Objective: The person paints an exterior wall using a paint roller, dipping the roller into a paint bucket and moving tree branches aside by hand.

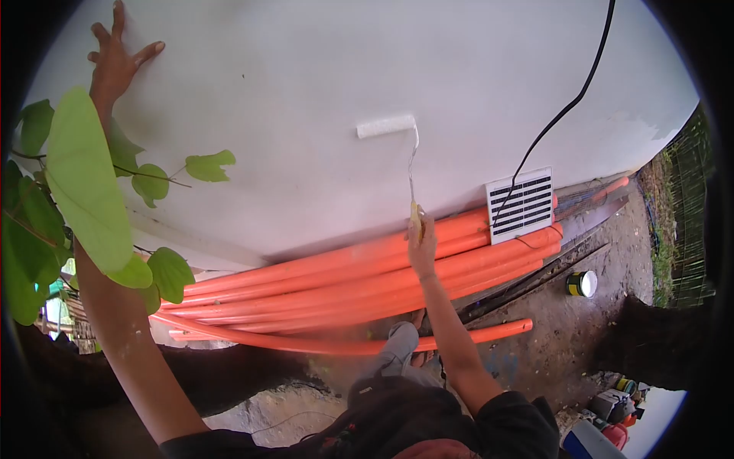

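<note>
My right hand (pixel 422 245) is wrapped round the yellow handle of a paint roller (pixel 386 126). The white roller sleeve lies against the pale wall (pixel 298 76), with its thin wire frame running down to the handle. High at the upper left, my left hand (pixel 116 61) is spread on the wall, fingers apart and holding nothing. Green leaves (pixel 88 180) hang in front of my left forearm and hide part of it.
Several long orange pipes (pixel 344 291) are stacked along the wall's foot, between it and my legs. A small solar panel (pixel 521 205) leans on them, a black cable (pixel 562 115) hanging above. A paint bucket (pixel 582 284) stands on the wet ground. Dark tree trunks flank me.
</note>
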A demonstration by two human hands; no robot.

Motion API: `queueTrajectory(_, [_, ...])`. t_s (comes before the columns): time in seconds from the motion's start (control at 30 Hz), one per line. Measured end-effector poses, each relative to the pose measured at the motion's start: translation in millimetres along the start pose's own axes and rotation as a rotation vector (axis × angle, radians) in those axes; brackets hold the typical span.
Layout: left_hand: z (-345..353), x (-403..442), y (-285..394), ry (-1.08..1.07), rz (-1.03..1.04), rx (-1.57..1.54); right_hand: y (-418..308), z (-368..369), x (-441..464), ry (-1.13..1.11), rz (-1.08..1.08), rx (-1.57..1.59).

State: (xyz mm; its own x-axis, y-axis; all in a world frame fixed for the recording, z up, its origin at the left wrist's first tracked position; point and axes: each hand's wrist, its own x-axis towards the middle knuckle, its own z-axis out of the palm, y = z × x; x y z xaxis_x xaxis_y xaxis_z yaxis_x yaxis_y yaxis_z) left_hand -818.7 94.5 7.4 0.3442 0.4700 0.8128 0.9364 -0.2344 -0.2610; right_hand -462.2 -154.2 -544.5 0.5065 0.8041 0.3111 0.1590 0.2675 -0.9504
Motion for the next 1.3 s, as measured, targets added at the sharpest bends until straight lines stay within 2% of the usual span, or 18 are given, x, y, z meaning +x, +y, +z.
queueTrajectory(0.07, [3,0,-7,-0.005,0.023,0.01,40,-7,-32,-0.015,0.057,-0.072])
queueTrajectory(0.17, [5,-2,-3,0.005,0.007,0.007,73,-14,-61,0.064,-0.001,-0.057])
queueTrajectory(0.27, [5,3,-2,0.014,-0.019,0.027,69,-28,-67,0.104,0.11,0.02])
queueTrajectory(0.4, [9,4,-9,0.027,0.014,0.017,57,-65,-44,0.142,0.105,-0.003])
queueTrajectory(0.47, [14,4,-10,0.053,0.045,0.075,60,-73,-14,0.136,0.074,-0.032])
queueTrajectory(0.57, [10,8,-11,0.095,0.076,0.133,42,-71,26,0.145,-0.109,-0.045])
queueTrajectory(0.67, [6,4,-8,0.023,0.052,0.093,-3,-76,54,0.079,-0.025,-0.022])
queueTrajectory(0.77, [8,3,-9,0.046,0.067,0.089,25,-89,46,0.066,-0.054,-0.108])
queueTrajectory(0.87, [11,6,-14,0.076,0.084,0.116,76,-100,9,0.054,0.018,-0.138])
queueTrajectory(0.97, [10,3,-8,0.078,0.083,0.104,85,-101,-9,0.068,0.066,-0.14])
queueTrajectory(1.1, [2,0,4,0.056,0.049,0.053,66,-84,8,0.126,-0.016,-0.104])
queueTrajectory(1.2, [-10,-5,24,-0.042,-0.099,-0.02,12,-64,34,0.153,-0.058,-0.043])
queueTrajectory(1.3, [-3,-3,15,-0.035,-0.101,-0.061,-63,-39,85,0.177,-0.121,0.037])
